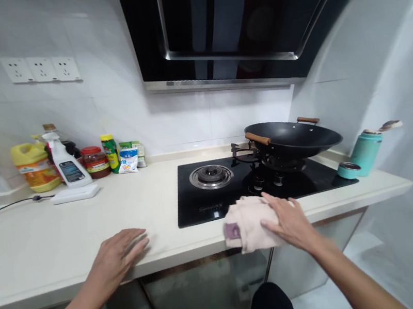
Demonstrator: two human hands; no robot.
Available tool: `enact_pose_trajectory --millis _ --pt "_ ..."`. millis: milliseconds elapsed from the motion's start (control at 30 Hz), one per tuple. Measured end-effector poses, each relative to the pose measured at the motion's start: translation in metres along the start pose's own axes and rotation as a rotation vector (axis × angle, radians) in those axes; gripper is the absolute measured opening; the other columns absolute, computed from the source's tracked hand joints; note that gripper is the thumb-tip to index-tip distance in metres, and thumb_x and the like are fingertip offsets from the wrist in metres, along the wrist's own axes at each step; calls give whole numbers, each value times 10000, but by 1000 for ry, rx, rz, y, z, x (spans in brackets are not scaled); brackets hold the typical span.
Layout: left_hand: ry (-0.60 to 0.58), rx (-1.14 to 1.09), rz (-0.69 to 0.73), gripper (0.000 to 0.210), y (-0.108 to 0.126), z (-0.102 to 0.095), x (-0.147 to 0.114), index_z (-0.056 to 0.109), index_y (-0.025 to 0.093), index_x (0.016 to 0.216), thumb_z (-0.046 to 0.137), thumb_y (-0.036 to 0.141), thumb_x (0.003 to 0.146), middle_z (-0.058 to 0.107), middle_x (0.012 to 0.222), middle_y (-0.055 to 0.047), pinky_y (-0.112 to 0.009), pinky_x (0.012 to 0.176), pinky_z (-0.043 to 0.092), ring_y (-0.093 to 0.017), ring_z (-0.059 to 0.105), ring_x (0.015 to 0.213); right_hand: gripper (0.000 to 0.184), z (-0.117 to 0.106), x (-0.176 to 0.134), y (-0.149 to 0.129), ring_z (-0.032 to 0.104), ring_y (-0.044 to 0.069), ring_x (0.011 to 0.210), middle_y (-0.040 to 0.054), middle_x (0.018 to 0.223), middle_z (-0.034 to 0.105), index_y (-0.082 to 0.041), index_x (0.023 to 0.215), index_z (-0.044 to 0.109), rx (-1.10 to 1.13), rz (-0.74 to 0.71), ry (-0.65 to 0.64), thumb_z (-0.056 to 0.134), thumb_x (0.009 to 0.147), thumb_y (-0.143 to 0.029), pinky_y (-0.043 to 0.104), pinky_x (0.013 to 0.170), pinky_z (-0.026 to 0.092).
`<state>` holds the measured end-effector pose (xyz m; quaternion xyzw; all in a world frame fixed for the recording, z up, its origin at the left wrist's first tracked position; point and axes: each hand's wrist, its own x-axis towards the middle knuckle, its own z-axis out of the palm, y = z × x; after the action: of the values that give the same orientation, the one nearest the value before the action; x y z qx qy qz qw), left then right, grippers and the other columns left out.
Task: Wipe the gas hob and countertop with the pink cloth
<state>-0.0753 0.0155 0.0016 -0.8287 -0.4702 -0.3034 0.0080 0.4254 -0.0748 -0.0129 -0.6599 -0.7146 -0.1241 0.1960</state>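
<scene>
My right hand (289,218) grips a folded pale pink cloth (255,224) with a small purple patch, at the front edge of the black glass gas stove (207,206). Part of the cloth hangs over the counter edge. My left hand (118,254) is at the front edge of the white counter (135,202), left of the stove, fingers stretched out and holding nothing. The left burner (212,175) has no pan on it. A black wok (294,138) with wooden handles sits on the right side of the stove.
At the back left stand a yellow jug (37,173), a white spray bottle (69,163), a red-lidded jar (95,164), a green shaker (111,156) and packets (128,160). A white power strip (75,194) lies before them. A teal bottle (366,150) stands right. The range hood (209,23) overhangs the stove.
</scene>
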Motion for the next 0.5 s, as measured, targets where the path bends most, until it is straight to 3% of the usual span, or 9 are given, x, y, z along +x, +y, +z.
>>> enact_pose_trajectory --millis 133,300,400,500 --pt "59 -38 -127 569 -5 -1 14 750 267 983 432 726 874 769 1071 -54 -355 941 537 -272 709 1022 760 -9 -6 71 537 321 1236 157 1316 606 -249 1563 290 -193 187 -84 389 935 -665 615 1110 214" --pt "43 -77 -265 560 -9 4 13 755 232 1017 440 677 889 764 1111 -66 -329 885 553 -265 703 1049 628 -17 8 141 559 339 1184 160 1178 638 -252 1412 527 -247 401 -209 425 918 -626 523 1035 342" --pt "32 -47 -249 566 -2 3 11 760 239 1016 460 695 868 765 1122 -63 -353 935 528 -282 693 1074 599 -15 16 164 562 347 1160 182 1155 623 -192 1333 593 -174 532 -182 428 911 -583 424 953 415" --pt "10 6 -252 574 6 1 13 770 249 1027 460 705 864 761 1143 -60 -369 962 507 -297 684 1095 653 -7 15 164 539 371 1182 214 1205 580 -156 1338 587 -191 641 -45 418 902 -612 427 949 417"
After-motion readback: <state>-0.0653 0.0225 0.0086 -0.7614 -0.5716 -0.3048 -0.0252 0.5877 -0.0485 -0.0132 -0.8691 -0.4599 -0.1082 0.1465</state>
